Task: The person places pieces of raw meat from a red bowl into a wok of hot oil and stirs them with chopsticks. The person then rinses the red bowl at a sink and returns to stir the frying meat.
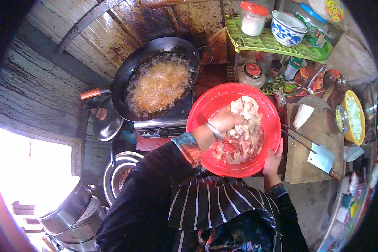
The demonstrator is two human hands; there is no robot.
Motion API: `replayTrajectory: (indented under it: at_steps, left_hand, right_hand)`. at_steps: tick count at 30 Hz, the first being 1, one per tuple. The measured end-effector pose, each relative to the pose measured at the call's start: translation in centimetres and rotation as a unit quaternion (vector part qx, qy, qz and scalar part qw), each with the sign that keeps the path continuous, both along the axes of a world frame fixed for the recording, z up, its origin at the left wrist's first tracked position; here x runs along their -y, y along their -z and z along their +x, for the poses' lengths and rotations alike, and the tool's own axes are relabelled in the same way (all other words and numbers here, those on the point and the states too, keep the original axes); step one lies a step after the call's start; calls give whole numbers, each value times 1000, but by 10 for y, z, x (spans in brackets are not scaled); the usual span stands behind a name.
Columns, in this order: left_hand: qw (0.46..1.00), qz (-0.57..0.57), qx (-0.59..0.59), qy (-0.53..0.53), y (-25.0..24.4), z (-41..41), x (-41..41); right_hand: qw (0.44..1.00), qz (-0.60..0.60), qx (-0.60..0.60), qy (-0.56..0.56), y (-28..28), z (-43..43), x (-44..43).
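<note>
A red plastic basin sits before me, with pale, wet-looking coated pieces of raw meat inside. My left hand, a silver bangle at its wrist, is down in the basin with its fingers curled into the meat and partly hidden by it. At the lower right, my right hand grips the basin's rim, thumb outside; its other fingers are partly hidden. Beyond the basin at upper left, a black wok on a gas stove holds bubbling oil with golden food frying in it.
Right of the basin, a wooden cutting board bears a cleaver, metal chopsticks and a white radish-like piece. A yellow bowl stands beyond. Jars fill a green rack. Steamer pots stand lower left.
</note>
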State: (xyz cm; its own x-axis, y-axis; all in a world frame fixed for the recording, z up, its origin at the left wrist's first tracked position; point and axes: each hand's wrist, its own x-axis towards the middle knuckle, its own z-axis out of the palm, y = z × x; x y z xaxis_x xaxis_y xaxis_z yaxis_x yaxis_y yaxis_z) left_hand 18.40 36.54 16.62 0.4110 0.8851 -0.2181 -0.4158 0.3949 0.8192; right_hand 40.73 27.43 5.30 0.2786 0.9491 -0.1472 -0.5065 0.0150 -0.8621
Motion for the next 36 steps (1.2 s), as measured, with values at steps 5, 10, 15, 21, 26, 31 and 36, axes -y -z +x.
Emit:
replayTrajectory:
  at_steps: [5,10,15,21,26,31,36]
  left_hand:
    - [997,-69,17,-2,-24,-1,-4]
    - [996,19,82,9,-48,-5,-7]
    - [996,25,84,0,-75,8,-1]
    - [999,20,-13,43,-47,-4,-8]
    - [993,50,-85,71,-48,0,-4]
    - [993,-20,-83,77,-59,-9,-2]
    - [997,-22,-18,68,-69,-14,-5]
  right_hand:
    - [996,70,-54,-6,6,6,4]
    - [999,46,-18,-17,6,3,-2]
    - [999,23,39,23,18,8,3]
    - [1000,13,-9,-9,-11,1,2]
    - [1000,18,5,11,7,3,-2]
    - [1000,-1,20,16,2,0,-1]
    - [999,-7,49,19,5,1,-1]
